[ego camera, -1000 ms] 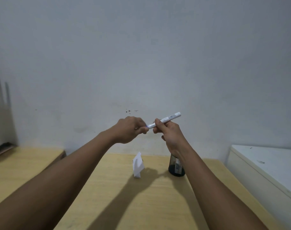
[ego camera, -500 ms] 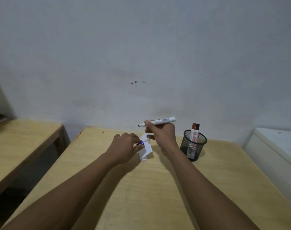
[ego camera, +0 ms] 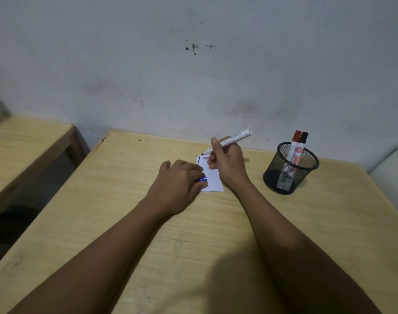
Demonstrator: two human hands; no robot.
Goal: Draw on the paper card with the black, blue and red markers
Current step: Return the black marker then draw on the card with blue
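— Right hand [ego camera: 227,165]?
— Gripping the marker [ego camera: 232,140], tip over the card [ego camera: 212,177] on the desk [ego camera: 238,223].
— Left hand [ego camera: 178,182]?
— Curled around a blue cap [ego camera: 201,179], pressing the card.

White paper card [ego camera: 212,180], blue cap [ego camera: 201,179], black mesh cup [ego camera: 291,168], pale wood-grain table [ego camera: 125,200].
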